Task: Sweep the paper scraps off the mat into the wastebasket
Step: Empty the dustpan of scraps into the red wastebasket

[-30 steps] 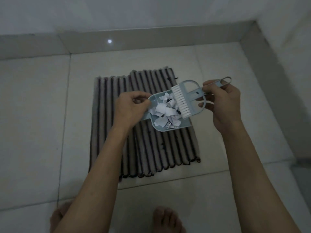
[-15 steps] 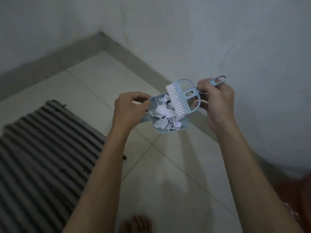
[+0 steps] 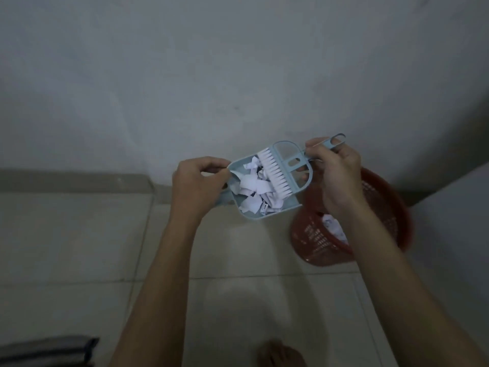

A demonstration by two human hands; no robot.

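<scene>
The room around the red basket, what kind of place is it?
Probably a plain room corner in a home: tiled floor, bare painted wall, a red plastic wastebasket against it, and a bare foot.

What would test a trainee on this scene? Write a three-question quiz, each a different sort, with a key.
1. True or false: the dustpan is empty.
2. Which hand grips the brush handle? A. left hand B. right hand
3. Fill in: the red wastebasket already holds some ____.

Key: 1. False, paper scraps lie in it. 2. B. 3. Paper.
</scene>
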